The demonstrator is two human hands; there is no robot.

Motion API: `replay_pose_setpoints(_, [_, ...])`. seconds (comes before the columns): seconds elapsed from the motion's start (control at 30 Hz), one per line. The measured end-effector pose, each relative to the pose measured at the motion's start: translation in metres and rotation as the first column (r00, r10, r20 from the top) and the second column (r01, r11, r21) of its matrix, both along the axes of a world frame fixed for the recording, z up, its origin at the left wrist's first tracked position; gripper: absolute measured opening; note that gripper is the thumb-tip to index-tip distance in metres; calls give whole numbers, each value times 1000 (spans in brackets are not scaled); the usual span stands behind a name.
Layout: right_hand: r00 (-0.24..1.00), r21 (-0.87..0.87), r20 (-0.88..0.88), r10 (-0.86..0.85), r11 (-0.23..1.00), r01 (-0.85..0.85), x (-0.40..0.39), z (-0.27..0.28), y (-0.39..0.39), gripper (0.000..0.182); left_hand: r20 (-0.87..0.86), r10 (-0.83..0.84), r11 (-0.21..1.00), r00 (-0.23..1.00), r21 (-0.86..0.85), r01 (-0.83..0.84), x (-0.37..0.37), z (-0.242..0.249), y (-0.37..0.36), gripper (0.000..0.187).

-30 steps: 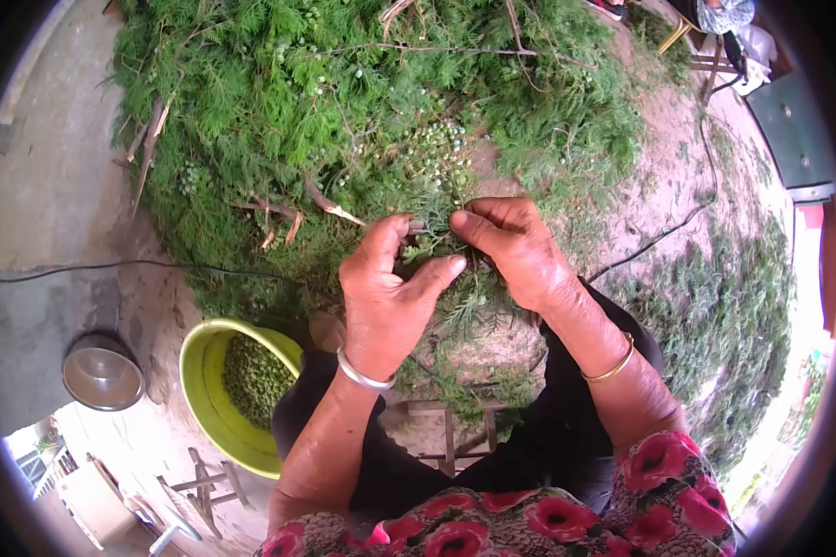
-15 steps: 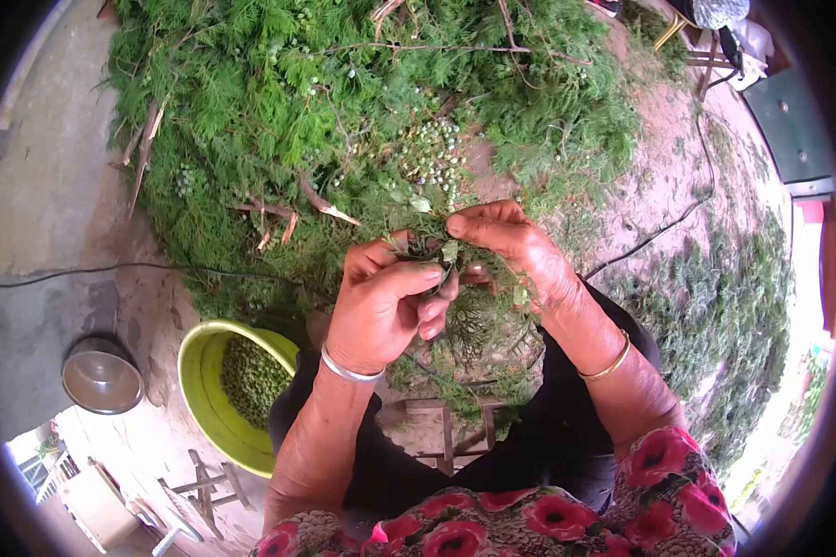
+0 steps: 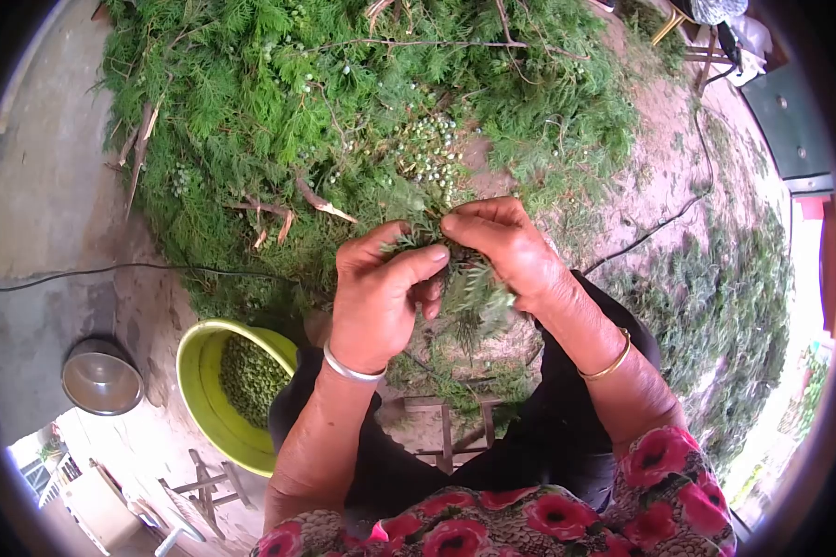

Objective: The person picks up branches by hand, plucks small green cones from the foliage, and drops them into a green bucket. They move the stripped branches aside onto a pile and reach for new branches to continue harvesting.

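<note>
Between my hands is a green conifer sprig point(image 3: 474, 295), its leafy end hanging below my fingers. My left hand point(image 3: 373, 297) is closed, thumb and fingers pinching part of the sprig. My right hand point(image 3: 511, 249) pinches it close by with thumb and forefinger, the two thumb tips almost meeting. Just beyond my fingertips, small pale-green berries point(image 3: 429, 148) lie loose among the cut greenery. A large heap of conifer branches point(image 3: 279, 121) spreads in front of me.
A yellow-green bucket point(image 3: 195, 395) holding many green berries point(image 3: 251, 381) stands by my left leg. Left of it sits a metal bowl point(image 3: 102, 376). A black cable point(image 3: 139, 267) crosses the floor. Broken twigs point(image 3: 320, 200) poke from the heap. More greenery point(image 3: 715, 334) covers the ground at right.
The sprig has shifted and turned between my fingers, its leafy end now blurred under my right hand. My left fingers have curled in more. The surroundings look the same.
</note>
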State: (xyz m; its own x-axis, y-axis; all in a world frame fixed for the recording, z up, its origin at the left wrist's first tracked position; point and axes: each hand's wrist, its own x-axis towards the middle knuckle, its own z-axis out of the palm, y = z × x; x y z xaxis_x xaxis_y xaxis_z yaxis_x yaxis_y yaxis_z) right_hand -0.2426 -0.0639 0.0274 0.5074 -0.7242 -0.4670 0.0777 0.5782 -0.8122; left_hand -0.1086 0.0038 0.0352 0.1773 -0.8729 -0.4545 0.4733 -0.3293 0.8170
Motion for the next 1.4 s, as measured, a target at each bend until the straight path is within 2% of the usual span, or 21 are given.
replay_pose_setpoints(0.07, [999,69,30,-40,997,38,-2,13,0,21,-359,35,999,933,-9,-41,5,1,0,11])
replay_pose_setpoints(0.13, [999,124,2,48,991,-48,-8,22,-1,21,-400,-2,1000,917,-24,-9,15,-4,1,9])
replay_pose_setpoints(0.2, [994,87,40,98,991,-101,-9,15,-4,22,-400,-218,976,890,-77,205,23,-5,-2,7])
replay_pose_setpoints(0.33, [989,-87,57,133,988,-128,-9,6,-8,23,-529,-106,994,842,-43,98,17,-7,4,10])
replay_pose_setpoints(0.4, [996,-61,19,93,994,-92,-5,3,-7,22,-585,19,1000,810,-3,-25,13,-7,5,16])
replay_pose_setpoints(0.6, [1000,-70,-3,22,997,-22,-3,-4,-8,22,-459,79,995,885,-11,-94,13,-7,7,16])
replay_pose_setpoints(0.67, [994,-82,-91,63,994,-70,-4,-4,-9,20,-296,75,997,952,5,-77,14,-5,7,14])
replay_pose_setpoints(0.7, [994,-81,-91,63,994,-71,-3,-6,-8,20,-296,75,997,952,5,-77,13,-5,7,14])
replay_pose_setpoints(0.77, [984,-127,-165,74,987,-96,-1,-10,-6,18,190,31,1000,981,-2,-31,13,-4,9,13])
replay_pose_setpoints(0.8, [984,-127,-163,76,987,-97,-1,-10,-6,18,192,33,999,981,-2,-33,15,-5,9,13])
replay_pose_setpoints(0.87, [991,-176,-50,-121,978,110,-5,-9,-11,15,344,134,989,929,7,-145,25,-10,6,11])
replay_pose_setpoints(0.9, [984,-37,79,-162,986,165,-10,-5,-16,15,118,187,982,975,11,-189,34,-13,4,11])
replay_pose_setpoints(0.93, [983,-40,92,-159,986,163,-12,-3,-18,15,-123,164,986,979,-8,-166,43,-12,4,12])
replay_pose_setpoints(1.0, [984,-57,61,-165,984,169,-13,-2,-20,16,-408,164,982,898,-21,-189,46,-13,1,14])
replay_pose_setpoints(1.07, [979,-38,3,-202,979,202,-10,2,-16,18,-441,149,983,885,-30,-181,42,-15,1,15])
replay_pose_setpoints(1.13, [989,-185,56,-135,972,143,-7,-2,-14,16,-481,127,985,868,-43,-168,37,-16,0,16])
replay_pose_setpoints(1.2, [988,-182,98,-119,974,136,-4,1,-6,23,-427,44,994,903,-73,-82,31,-14,-1,16])
replay_pose_setpoints(1.27, [998,-300,67,4,954,16,-1,-4,-2,30,-438,11,993,899,-103,-62,25,-16,0,15])
replay_pose_setpoints(1.3, [990,-181,141,-10,983,36,3,-2,2,21,-421,-2,995,907,-89,-39,22,-18,0,15])
replay_pose_setpoints(1.33, [990,-181,138,-12,983,38,4,-3,1,21,-404,-13,997,915,-73,-18,19,-18,-1,15])
replay_pose_setpoints(1.4, [989,-514,-137,-60,857,-20,5,-8,0,13,-399,23,999,916,-27,-37,12,-16,-3,14])
